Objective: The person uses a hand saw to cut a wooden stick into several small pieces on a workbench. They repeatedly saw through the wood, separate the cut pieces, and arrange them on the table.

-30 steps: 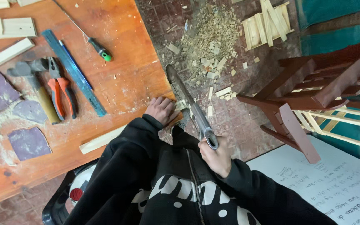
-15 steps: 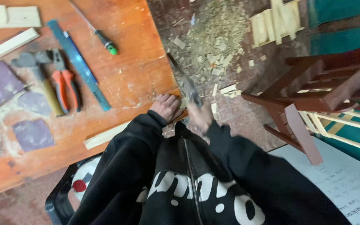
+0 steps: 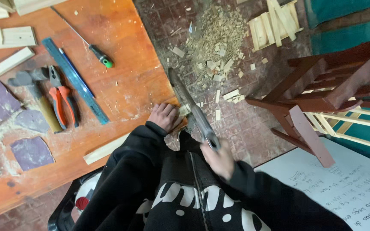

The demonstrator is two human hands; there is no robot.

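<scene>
Since a half-second ago the right hand (image 3: 219,160), closed on the blade's (image 3: 191,105) handle, has drawn back toward the body, blurred mid-stroke. Left hand (image 3: 164,116) pins a strip (image 3: 185,110) at the tabletop's (image 3: 125,85) near right corner; chopping seems underway, so the next stroke needs fingers kept clear of the edge.

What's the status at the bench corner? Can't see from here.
Left hand pinning small wood piece at table corner. Right hand gripping long blade, motion-blurred. Chips litter floor; nothing blocking.
</scene>
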